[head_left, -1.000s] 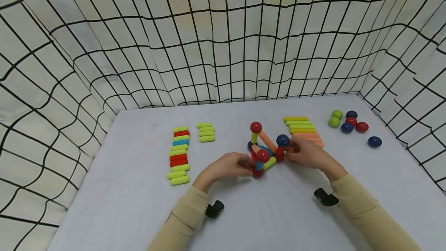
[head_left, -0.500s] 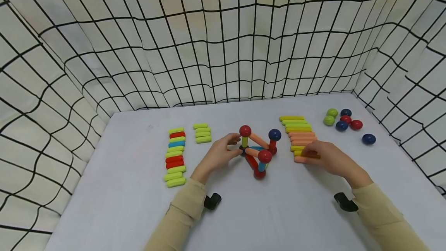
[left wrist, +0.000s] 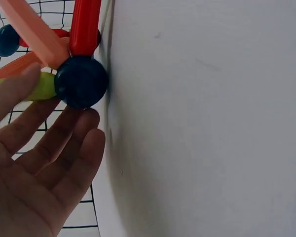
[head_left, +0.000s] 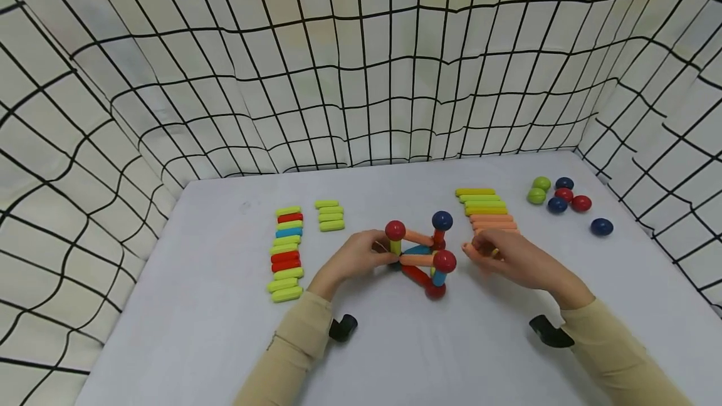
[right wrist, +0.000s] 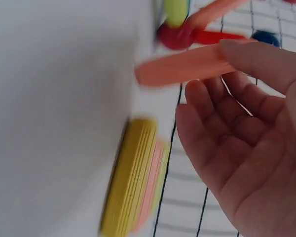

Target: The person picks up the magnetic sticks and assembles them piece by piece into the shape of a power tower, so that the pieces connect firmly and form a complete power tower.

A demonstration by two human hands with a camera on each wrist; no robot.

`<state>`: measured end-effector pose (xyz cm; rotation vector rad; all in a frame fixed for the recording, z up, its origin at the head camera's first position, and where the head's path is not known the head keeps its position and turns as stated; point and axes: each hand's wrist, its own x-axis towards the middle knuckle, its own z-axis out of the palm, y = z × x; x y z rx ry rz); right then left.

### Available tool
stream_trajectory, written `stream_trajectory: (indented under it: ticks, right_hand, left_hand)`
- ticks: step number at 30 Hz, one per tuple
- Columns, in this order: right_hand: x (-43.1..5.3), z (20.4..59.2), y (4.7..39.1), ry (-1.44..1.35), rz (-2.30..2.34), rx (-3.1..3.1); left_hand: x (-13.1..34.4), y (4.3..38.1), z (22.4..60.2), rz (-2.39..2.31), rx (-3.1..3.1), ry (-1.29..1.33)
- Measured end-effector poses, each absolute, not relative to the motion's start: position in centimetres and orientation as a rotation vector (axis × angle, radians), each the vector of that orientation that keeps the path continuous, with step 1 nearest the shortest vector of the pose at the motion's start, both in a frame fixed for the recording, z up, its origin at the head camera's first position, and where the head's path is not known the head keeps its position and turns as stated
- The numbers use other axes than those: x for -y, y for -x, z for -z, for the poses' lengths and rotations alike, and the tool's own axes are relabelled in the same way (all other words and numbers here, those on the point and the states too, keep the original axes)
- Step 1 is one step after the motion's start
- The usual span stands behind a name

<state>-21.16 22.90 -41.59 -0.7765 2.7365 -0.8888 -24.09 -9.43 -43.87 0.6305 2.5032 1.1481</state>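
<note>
Slightly right of the table's middle stands a ball-and-rod model (head_left: pixel 417 260) of coloured sticks joined by balls. My left hand (head_left: pixel 361 257) is at its left side. In the left wrist view, the thumb lies over a yellow-green rod (left wrist: pixel 45 88) with fingers behind it, by a dark blue ball (left wrist: pixel 81 81). My right hand (head_left: pixel 516 260) pinches an orange rod (right wrist: pixel 185 65) between thumb and fingers, tilted and off the table. The rod's far end is hidden by the thumb. It is apart from the model's red corner ball (right wrist: pixel 176 37) in the right wrist view.
A column of short rods (head_left: pixel 286 255) and a smaller group (head_left: pixel 331 217) lie at the left. Longer yellow and orange rods (head_left: pixel 486 208) lie beside my right hand. Several loose balls (head_left: pixel 558 196) sit at the far right. Black netting (head_left: pixel 389 80) surrounds the table.
My right hand went from the model to the rod row, then came back left with an orange rod. My left hand shifted to the model's left side; the model has turned.
</note>
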Motion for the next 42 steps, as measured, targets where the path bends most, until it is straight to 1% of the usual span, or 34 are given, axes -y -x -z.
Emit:
stream_trajectory:
  ticks: [2,5,9,14,28,42]
  right_hand:
    - [-21.9,41.2,21.2,0.759,1.054,-2.614]
    - [-20.6,41.0,21.2,0.661,1.176,-2.511]
    - [-19.6,41.2,21.5,0.535,1.26,-2.443]
    - [-19.2,41.7,21.8,0.473,1.314,-2.411]
    - [-18.5,42.7,22.0,0.46,1.393,-2.365]
    - [-19.2,43.1,21.6,0.457,1.32,-2.38]
  left_hand:
    - [9.5,23.9,43.7,-1.144,-2.501,-0.654]
    - [9.6,23.7,43.7,-1.143,-2.494,-0.686]
    - [9.5,23.5,43.7,-1.15,-2.494,-0.691]
    - [9.5,23.3,43.9,-1.15,-2.504,-0.696]
    - [9.2,23.2,44.3,-1.142,-2.501,-0.681]
    - [8.8,23.1,43.8,-1.133,-2.502,-0.685]
